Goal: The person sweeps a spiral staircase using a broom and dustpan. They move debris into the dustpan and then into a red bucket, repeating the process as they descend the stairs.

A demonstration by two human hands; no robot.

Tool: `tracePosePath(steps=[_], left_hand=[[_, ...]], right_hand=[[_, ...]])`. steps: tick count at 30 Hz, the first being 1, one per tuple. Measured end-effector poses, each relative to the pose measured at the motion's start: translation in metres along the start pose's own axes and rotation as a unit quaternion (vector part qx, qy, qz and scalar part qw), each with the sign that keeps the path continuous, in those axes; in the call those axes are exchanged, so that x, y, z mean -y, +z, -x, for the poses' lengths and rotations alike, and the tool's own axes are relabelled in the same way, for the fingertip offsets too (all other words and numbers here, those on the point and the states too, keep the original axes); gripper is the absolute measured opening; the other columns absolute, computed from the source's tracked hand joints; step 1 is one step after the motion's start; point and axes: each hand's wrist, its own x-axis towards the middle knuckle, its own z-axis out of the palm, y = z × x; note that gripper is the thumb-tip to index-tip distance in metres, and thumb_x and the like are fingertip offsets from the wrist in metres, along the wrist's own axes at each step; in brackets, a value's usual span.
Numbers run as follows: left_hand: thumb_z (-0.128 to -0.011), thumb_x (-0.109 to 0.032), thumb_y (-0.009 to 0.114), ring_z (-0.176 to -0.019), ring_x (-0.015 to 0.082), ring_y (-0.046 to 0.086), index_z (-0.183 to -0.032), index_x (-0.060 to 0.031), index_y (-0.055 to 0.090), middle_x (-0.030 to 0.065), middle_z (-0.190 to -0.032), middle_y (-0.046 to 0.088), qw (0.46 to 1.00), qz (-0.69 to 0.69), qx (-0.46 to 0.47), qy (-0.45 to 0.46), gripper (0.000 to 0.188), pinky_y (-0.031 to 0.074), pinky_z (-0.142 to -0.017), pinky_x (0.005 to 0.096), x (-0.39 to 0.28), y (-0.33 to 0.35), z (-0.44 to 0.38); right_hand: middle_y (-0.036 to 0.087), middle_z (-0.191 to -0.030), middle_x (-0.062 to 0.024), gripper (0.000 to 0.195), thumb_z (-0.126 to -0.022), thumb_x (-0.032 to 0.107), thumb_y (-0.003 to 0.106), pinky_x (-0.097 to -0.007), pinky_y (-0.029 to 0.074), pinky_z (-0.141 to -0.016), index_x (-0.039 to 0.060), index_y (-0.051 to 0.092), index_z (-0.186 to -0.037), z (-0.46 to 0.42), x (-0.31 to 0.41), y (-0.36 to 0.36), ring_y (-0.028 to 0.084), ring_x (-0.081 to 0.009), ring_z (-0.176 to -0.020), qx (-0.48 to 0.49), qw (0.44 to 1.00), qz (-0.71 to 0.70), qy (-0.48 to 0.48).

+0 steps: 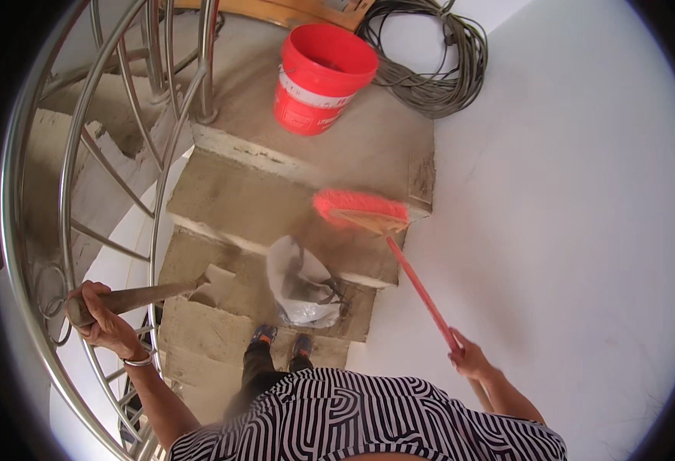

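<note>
My left hand [104, 322] grips the thick wooden handle of a flat-bladed shovel or scraper [141, 297]; its pale blade rests low over a concrete step. Beside the white wall, my right hand [471, 354] is closed around the red handle of a broom [421, 288]. The broom's pink bristle head is slightly blurred, over the right end of a step just below the landing. Between the two tools, a crumpled white plastic bag [303, 282] lies on a step, its top partly open. What is inside it is hard to make out.
A red bucket [329, 86] with a white band and writing stands on the dusty landing [245, 109]. Behind it, a coil of dark cable [458, 86] leans by the wall. A curved metal railing [67, 190] bounds the concrete stairs on the left; a white wall [545, 201] bounds the right.
</note>
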Motion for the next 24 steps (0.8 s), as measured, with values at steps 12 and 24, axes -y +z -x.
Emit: tracePosePath(steps=[12,24], left_hand=[[-0.092,-0.020,0.051,-0.069,0.0108,0.047,-0.085,-0.0038,0.053,0.0034,-0.074,0.052,1.000,0.006,0.008,-0.009,0.018,0.038,-0.067,0.0265,-0.002,0.009,0.003],[-0.093,-0.022,0.048,-0.068,0.0121,0.046,-0.096,-0.0050,0.048,0.0043,-0.076,0.049,0.995,0.063,0.076,-0.020,0.017,0.038,-0.065,0.0264,-0.005,0.027,0.010]], right_hand=[[0.052,-0.058,-0.0011,0.059,-0.085,0.005,0.053,-0.0256,0.039,-0.036,0.0137,0.032,-0.139,-0.179,0.056,-0.041,0.047,-0.0088,-0.043,-0.172,0.979,-0.100,-0.032],[0.052,-0.058,-0.0052,0.048,-0.088,0.015,0.045,-0.0324,0.046,-0.040,0.0117,0.036,-0.135,-0.304,0.074,-0.029,0.051,-0.0164,-0.042,-0.115,0.983,0.074,-0.121]])
